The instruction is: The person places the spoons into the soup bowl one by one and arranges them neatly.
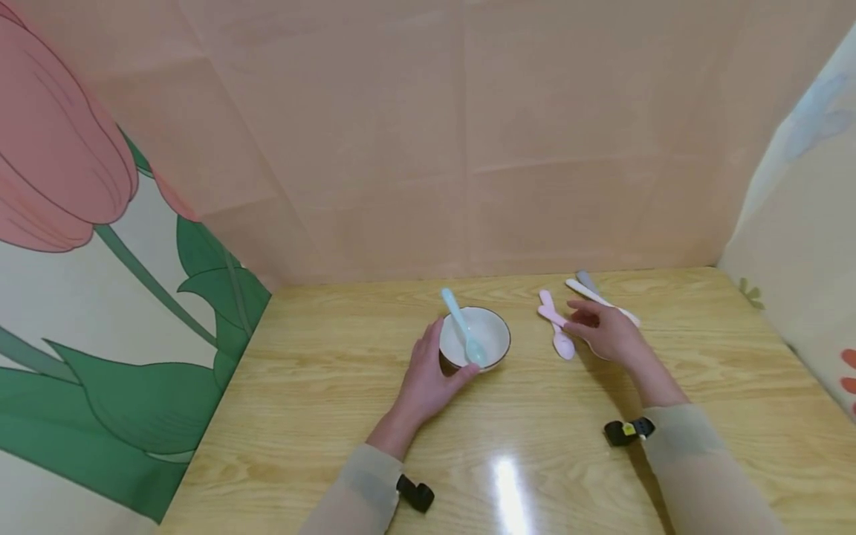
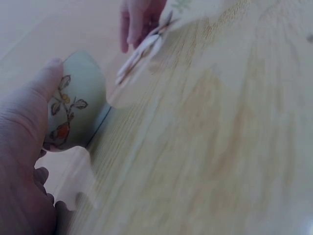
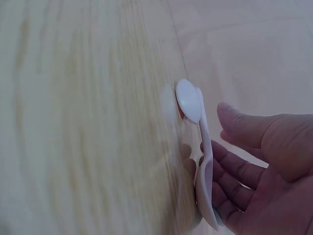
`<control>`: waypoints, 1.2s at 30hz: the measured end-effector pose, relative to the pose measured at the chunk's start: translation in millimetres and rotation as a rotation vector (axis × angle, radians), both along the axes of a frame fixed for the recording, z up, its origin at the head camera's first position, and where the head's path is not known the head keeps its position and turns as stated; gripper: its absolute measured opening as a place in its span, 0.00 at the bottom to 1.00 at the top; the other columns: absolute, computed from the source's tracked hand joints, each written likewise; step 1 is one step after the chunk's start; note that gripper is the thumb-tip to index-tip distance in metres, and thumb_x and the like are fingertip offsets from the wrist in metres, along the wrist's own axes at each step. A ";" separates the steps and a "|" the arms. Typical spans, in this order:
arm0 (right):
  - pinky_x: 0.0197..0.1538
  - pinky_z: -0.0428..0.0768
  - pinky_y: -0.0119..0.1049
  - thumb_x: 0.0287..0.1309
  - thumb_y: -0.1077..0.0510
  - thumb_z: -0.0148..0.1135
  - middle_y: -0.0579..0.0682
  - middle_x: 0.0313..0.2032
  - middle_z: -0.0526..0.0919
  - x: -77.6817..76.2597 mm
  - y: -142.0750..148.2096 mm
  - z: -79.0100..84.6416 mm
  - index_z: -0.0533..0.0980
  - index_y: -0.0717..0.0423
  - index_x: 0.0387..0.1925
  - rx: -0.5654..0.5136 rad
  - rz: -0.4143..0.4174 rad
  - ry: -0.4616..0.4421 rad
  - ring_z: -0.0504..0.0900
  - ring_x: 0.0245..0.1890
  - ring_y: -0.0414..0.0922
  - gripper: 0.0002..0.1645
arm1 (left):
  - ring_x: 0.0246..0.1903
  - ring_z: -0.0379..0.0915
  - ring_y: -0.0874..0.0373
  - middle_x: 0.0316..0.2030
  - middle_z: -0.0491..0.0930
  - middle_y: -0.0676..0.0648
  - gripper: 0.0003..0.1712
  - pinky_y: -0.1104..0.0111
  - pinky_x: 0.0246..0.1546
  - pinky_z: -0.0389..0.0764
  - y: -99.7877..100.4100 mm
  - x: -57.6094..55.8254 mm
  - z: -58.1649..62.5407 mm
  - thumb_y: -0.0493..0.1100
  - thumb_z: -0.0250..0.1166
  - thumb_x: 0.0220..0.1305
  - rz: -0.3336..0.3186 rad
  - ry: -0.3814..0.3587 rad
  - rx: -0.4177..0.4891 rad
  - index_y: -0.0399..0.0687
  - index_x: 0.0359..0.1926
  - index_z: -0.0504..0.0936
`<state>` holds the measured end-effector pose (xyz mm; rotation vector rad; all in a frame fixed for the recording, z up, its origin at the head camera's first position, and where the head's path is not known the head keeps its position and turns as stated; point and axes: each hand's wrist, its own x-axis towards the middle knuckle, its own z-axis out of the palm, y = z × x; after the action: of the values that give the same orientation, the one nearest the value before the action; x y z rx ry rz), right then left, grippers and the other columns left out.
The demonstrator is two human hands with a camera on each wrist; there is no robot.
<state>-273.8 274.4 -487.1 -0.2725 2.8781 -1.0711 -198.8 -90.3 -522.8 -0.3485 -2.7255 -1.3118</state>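
Observation:
My left hand [image 1: 428,379] holds a small white bowl [image 1: 493,331] with a dark rim, thumb at the near side and fingers along the left. In the left wrist view the bowl's [image 2: 80,105] outside has a painted branch. A light blue spoon [image 1: 458,312] leans inside it, handle over the far rim. My right hand [image 1: 610,334] is over the spoons on the right, thumb apart from its bent fingers. Under it, one pink spoon [image 1: 552,316] crosses another pink spoon [image 1: 564,345]. The right wrist view has the fingers beside a pale spoon [image 3: 205,188], its handle free of any grip.
Past the right hand lie a white utensil [image 1: 591,291] and a grey one [image 1: 587,280], crossing, partly hidden by the hand. A wooden table [image 1: 301,371] bears everything. A plain pinkish backdrop [image 1: 401,148] rises behind its far edge, with a flower-printed sheet [image 1: 134,334] on the left.

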 end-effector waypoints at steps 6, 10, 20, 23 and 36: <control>0.58 0.80 0.59 0.80 0.52 0.68 0.66 0.58 0.87 1.5 0.1 -1.1 0.72 0.67 0.76 0.014 0.000 -0.016 0.84 0.59 0.64 0.35 | 0.79 0.59 0.45 0.84 0.59 0.51 0.62 0.39 0.74 0.68 0.5 2.4 -1.0 0.70 0.74 0.68 0.002 -0.010 0.004 0.65 0.90 0.49; 0.53 0.80 0.52 0.79 0.53 0.69 0.65 0.56 0.88 1.8 1.2 -3.5 0.73 0.68 0.76 0.025 0.004 -0.022 0.84 0.55 0.61 0.34 | 0.79 0.58 0.45 0.85 0.58 0.51 0.62 0.39 0.74 0.68 0.6 4.1 -1.3 0.71 0.74 0.68 0.004 -0.019 0.001 0.66 0.90 0.48; 0.50 0.78 0.49 0.76 0.59 0.70 0.63 0.48 0.88 2.2 0.0 -2.5 0.78 0.70 0.69 0.045 0.016 0.007 0.84 0.49 0.59 0.28 | 0.79 0.58 0.45 0.84 0.58 0.53 0.62 0.37 0.73 0.68 0.3 2.9 0.4 0.72 0.73 0.68 -0.005 -0.013 0.003 0.68 0.90 0.48; 0.49 0.77 0.49 0.76 0.59 0.70 0.62 0.47 0.87 1.6 -0.9 -1.6 0.78 0.69 0.68 0.058 0.013 0.004 0.83 0.46 0.58 0.26 | 0.79 0.58 0.45 0.85 0.58 0.53 0.62 0.37 0.73 0.68 -0.1 2.5 1.1 0.73 0.72 0.68 -0.001 -0.015 -0.004 0.68 0.90 0.47; 0.49 0.76 0.48 0.79 0.55 0.67 0.63 0.52 0.85 3.0 -3.4 9.0 0.76 0.66 0.73 0.078 0.013 -0.065 0.80 0.46 0.56 0.30 | 0.80 0.56 0.44 0.86 0.56 0.52 0.62 0.37 0.73 0.68 0.0 -1.1 2.0 0.74 0.71 0.69 -0.005 -0.012 -0.020 0.66 0.90 0.47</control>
<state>-270.7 271.0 -478.1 -0.2467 2.8481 -0.9443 -199.9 -90.2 -520.7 -0.3500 -2.7513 -1.2935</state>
